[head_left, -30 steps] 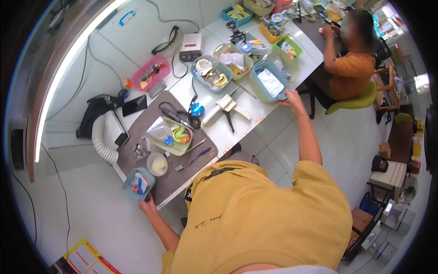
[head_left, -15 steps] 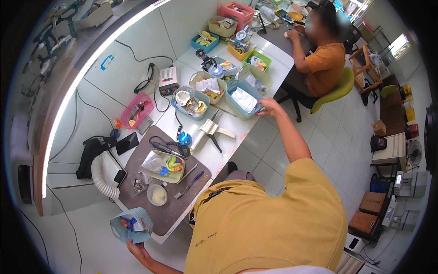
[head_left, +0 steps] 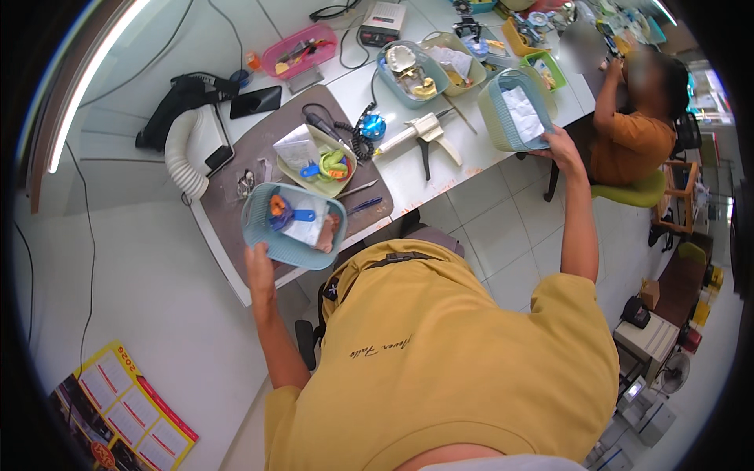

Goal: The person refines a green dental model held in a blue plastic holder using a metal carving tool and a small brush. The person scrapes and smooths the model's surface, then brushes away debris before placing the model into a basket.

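My left hand (head_left: 260, 268) grips the near left side of a light-blue plastic basket (head_left: 295, 256), tilted over the mat's front edge. In it lie a blue dental impression tray (head_left: 302, 215) with orange material, a white paper and a pinkish piece. My right hand (head_left: 562, 151) is closed on the near rim of another blue basket (head_left: 542, 102), which holds a folded white paper (head_left: 521, 111). This basket overlaps a pale green one (head_left: 493, 118) at the table's right part. Beside the left basket stands a cream basket (head_left: 342, 187) with green and blue impression trays.
On the brown mat (head_left: 228, 188) lie a blue pen (head_left: 364, 206) and a handpiece (head_left: 320, 124). A white dispensing gun (head_left: 420, 135) and a blue basket with dental casts (head_left: 393, 93) are farther right. A person in orange (head_left: 632, 145) sits at the far right.
The left basket has moved rightward and inward, over the mat, and its contents show more fully. The right basket is tilted more, with a pale green basket behind it. The head view has shifted.
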A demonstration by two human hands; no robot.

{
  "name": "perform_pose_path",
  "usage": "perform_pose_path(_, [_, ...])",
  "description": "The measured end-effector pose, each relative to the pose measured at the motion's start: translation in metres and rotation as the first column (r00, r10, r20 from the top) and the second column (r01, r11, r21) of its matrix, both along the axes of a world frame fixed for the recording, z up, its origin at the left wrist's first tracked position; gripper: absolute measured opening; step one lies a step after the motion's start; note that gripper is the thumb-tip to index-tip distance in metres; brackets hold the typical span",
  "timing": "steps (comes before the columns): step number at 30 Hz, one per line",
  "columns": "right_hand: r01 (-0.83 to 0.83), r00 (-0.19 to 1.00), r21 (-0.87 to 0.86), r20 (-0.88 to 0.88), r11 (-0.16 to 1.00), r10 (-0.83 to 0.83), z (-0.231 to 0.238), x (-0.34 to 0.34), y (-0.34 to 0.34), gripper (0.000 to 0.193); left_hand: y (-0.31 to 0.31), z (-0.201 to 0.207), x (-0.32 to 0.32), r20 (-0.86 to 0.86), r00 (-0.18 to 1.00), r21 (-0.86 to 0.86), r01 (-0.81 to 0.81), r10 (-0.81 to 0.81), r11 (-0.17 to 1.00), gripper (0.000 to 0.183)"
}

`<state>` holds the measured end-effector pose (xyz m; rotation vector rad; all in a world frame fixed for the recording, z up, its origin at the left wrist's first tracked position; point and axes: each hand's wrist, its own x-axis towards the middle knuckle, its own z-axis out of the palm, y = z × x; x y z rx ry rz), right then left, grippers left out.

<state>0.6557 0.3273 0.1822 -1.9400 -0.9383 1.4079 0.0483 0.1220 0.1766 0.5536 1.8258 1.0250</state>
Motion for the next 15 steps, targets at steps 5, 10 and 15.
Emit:
perform_pose_path(5, [-0.092, 0.996, 0.077, -0.016, 0.993, 0.093, 0.035, -0.015, -0.008, 0.034, -0.011, -0.027, 0.029, 0.095, 0.995, 0.024, -0.001, -0.001, 1.0, 0.033])
perform_pose_path(10, [-0.265, 0.962, 0.135, -0.034, 0.955, 0.272, 0.068, -0.065, -0.018, 0.029, -0.056, -0.047, 0.019, 0.046, 0.987, -0.008, -0.154, 0.154, 0.988, 0.034])
perform_pose_path(15, [-0.421, 0.896, 0.145, -0.089, 0.895, 0.436, 0.091, -0.14, -0.03, 0.025, -0.104, -0.067, -0.034, -0.002, 0.895, 0.005, -0.446, 0.446, 0.895, 0.04])
